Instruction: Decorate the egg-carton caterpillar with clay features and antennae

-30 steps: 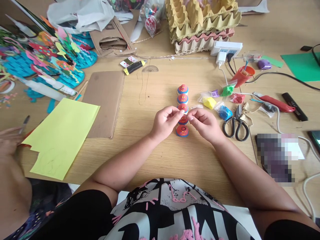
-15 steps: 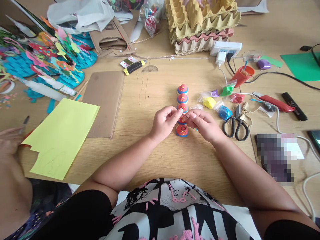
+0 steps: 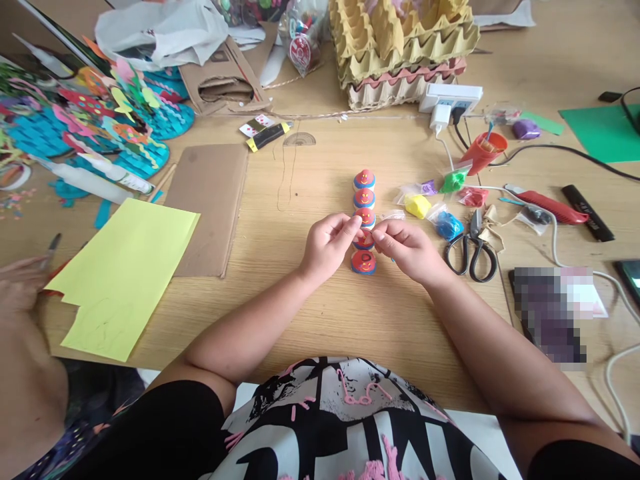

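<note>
A column of several small red-topped, blue-rimmed clay figures with yellow smiling faces runs down the table, among them the farthest figure and the nearest figure, which bears a dark ring on its red top. Over the column's middle, my left hand has thumb and forefinger pressed together. Facing it from the right, my right hand is pinched too, a small gap from the left fingertips. What either pinch holds is too small to make out. The hands partly hide the figures beneath them.
Right of my hands lie black-handled scissors, bagged blue clay, yellow clay and an orange cup. Egg trays stand behind. At left are yellow paper, cardboard and another person's hand.
A thin dark strand that showed between my fingertips is no longer distinct. My right fingers have shifted slightly; both hands stay pinched over the figures.
</note>
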{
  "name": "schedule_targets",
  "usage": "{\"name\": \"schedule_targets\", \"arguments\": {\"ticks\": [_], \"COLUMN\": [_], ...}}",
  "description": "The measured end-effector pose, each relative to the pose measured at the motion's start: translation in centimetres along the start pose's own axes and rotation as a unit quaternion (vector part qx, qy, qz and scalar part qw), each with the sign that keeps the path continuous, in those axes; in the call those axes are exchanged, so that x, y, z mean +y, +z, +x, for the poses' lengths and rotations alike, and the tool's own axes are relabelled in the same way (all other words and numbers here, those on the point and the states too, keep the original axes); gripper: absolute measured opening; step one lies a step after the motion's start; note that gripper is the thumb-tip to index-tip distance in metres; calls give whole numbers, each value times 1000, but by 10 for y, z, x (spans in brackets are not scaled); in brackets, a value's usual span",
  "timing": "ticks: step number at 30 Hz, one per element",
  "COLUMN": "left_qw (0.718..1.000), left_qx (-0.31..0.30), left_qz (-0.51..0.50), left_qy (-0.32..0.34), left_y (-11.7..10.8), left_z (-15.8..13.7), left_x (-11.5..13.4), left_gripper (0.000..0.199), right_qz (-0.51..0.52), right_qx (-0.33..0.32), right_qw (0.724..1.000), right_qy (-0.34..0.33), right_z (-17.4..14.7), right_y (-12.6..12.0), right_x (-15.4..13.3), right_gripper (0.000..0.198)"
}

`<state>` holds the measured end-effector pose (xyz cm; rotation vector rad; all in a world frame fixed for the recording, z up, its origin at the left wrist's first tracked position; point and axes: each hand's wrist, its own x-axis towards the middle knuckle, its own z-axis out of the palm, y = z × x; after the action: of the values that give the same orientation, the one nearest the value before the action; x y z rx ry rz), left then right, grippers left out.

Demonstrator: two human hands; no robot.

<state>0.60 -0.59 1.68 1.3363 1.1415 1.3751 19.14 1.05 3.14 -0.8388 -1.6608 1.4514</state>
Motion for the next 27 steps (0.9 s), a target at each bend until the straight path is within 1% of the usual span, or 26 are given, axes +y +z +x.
{"name": "schedule_targets", "arguments": {"ticks": [2,4,7,9,13,19,22,24,27], "left_qw": [1000,999,995,993,994,996,997,997,998], "left_qx": [-10,-36,-71,-79,-66,-60,-51,-44,-43], "left_qz": [-13,-29,-65,-89,-91,-72,-53,-46,-36], "left_qy": [4,9,-1,-13,-14,15,24,31,40], "left_y": [-1,-2,-1,0,3,2,2,2,2], "left_z": [1,1,1,1,1,0,-1,-1,-1], "left_x": [-2,-3,-4,-4,-3,1,2,3,4], "left_gripper": [57,56,46,41,41,36,39,42,44], "right_qz": [-5,-5,3,7,12,8,10,22,38], "right_qx": [9,16,16,13,9,6,11,10,0], "right_qw": [1000,1000,1000,1000,1000,1000,1000,1000,999], "right_qy": [-6,-9,-7,-2,1,-1,4,6,0], "right_z": [0,-1,-1,0,0,0,-1,-1,-1], "right_y": [0,0,-1,-1,0,-1,-2,-2,-1], "right_x": [0,0,0,0,-1,1,2,1,0], "right_gripper": [47,47,47,47,48,51,56,54,45]}}
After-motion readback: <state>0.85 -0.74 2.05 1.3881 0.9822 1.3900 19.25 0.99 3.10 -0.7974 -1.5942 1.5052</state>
